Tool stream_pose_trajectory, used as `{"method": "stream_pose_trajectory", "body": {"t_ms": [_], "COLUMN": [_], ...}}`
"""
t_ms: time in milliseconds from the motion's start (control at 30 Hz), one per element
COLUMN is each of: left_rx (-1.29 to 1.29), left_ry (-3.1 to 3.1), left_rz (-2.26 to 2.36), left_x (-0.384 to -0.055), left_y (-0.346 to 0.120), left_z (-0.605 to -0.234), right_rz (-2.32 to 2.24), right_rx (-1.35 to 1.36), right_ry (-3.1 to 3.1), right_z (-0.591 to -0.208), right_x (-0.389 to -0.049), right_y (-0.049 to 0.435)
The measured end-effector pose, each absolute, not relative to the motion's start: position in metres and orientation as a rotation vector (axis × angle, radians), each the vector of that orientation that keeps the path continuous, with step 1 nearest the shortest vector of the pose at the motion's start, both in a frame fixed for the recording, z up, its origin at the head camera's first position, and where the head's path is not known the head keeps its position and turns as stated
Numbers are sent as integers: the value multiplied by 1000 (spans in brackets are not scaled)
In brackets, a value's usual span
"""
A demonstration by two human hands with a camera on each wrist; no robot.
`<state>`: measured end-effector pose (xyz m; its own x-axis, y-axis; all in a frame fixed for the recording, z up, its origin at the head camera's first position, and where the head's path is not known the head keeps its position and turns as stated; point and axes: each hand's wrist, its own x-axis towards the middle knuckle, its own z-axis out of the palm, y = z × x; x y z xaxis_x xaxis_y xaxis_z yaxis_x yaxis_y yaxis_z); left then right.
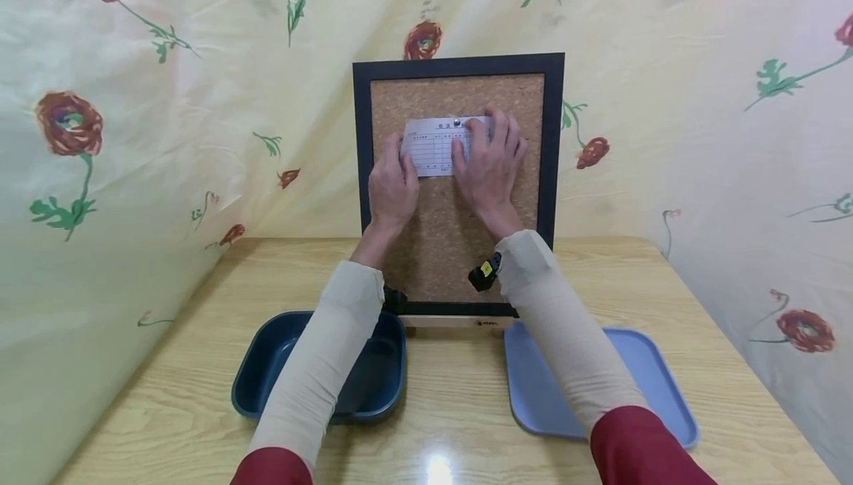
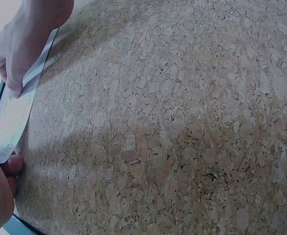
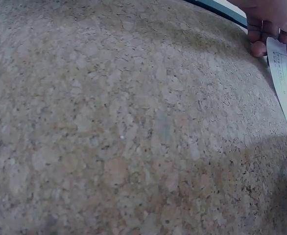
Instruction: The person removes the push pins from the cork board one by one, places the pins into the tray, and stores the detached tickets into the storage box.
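Observation:
A printed paper form (image 1: 429, 148) lies against the upper part of a black-framed cork board (image 1: 440, 248), with a round silver push pin (image 1: 457, 123) at its top edge. My left hand (image 1: 393, 185) pinches the form's left edge, thumb in front and fingertips tucked behind, as the right wrist view shows. Over the form's right part is my right hand (image 1: 492, 166); its thumb and index fingertip touch the front, the index right beside the pin. The other fingers reach past the right edge, which they hide. In the left wrist view the form (image 2: 16, 117) lies close along the cork.
The board stands upright on a wooden table (image 1: 453, 396), near its back edge. A dark blue bin (image 1: 240, 389) sits at the left under my left forearm. A light blue tray (image 1: 656, 378) lies at the right, partly under my right forearm. Flowered cloth (image 1: 200, 100) hangs behind.

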<state>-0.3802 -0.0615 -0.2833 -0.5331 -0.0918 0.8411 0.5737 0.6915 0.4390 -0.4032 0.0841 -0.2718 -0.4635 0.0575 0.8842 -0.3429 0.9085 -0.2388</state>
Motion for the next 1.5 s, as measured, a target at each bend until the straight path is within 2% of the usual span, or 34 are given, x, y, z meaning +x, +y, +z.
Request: {"method": "stream_pose_trajectory", "body": {"t_ms": [1500], "left_rx": [-357], "left_ry": [-1895], "left_rz": [-1020], "left_x": [-378], "left_y": [-64], "left_z": [-282], "right_rz": [589], "right_rx": [189], "right_ry": [-1923], "right_z": [-260], "right_x": [-413], "right_y": [73]}}
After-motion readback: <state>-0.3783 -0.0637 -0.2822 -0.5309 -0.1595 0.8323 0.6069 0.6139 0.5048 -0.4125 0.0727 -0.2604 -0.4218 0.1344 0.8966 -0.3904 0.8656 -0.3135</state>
